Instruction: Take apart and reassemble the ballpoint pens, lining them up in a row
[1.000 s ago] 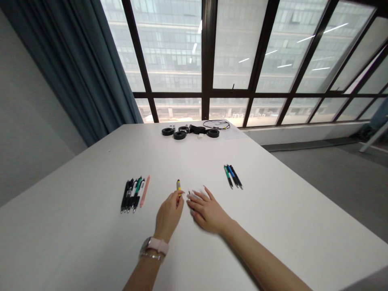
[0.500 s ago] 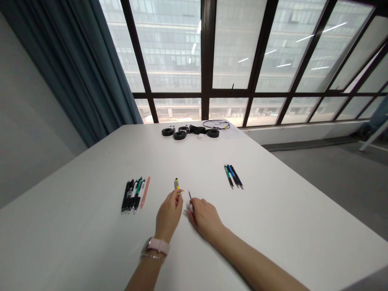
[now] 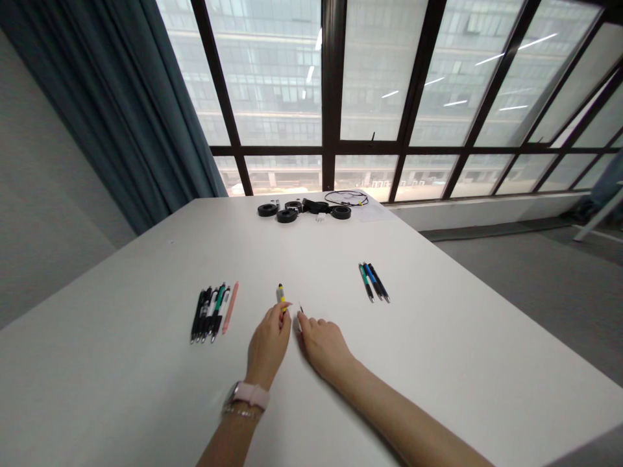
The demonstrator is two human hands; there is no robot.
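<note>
Grip of the left hand (image 3: 269, 340): pinched nearly closed on a yellow pen (image 3: 281, 292), on the tabletop (image 3: 302, 259) between the left pen group (image 3: 219, 305) and right pen group (image 3: 372, 280). Right hand (image 3: 325, 340), spread a second ago, has curled beside a slim dark-tipped item (image 3: 301, 308); both hands are judged engaged. Fingers cover both lower ends; right-hand hold cannot be confirmed.
</note>
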